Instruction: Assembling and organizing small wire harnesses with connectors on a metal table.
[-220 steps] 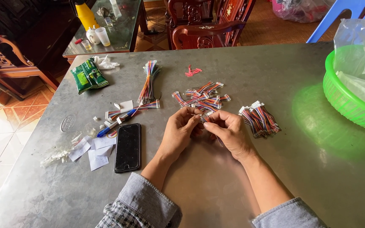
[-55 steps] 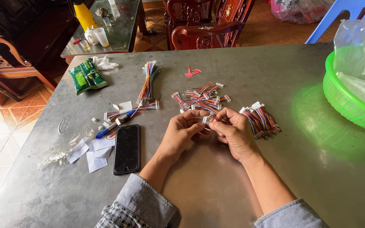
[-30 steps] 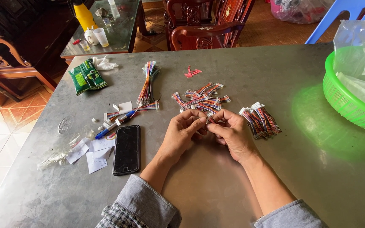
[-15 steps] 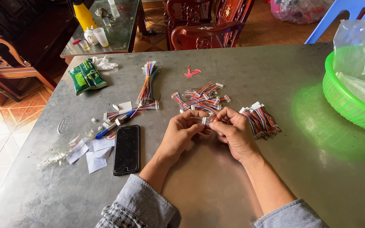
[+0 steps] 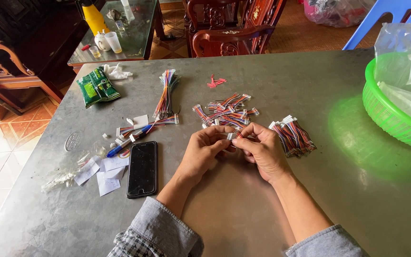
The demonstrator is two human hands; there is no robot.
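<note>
Grey metal table [image 5: 272, 209] carries the work. Left hand [image 5: 203, 152] and right hand [image 5: 262, 151] meet fingertip to fingertip, pinched shut on a small white connector [image 5: 230, 136] — held close for fine fitting. Loose wires [image 5: 224, 112] lie just beyond the fingers — within easy reach.

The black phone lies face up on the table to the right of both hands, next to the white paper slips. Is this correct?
Not quite. In the head view the black phone lies to the left of both hands, not the right. It is face up on the table, next to the white paper slips.
</note>
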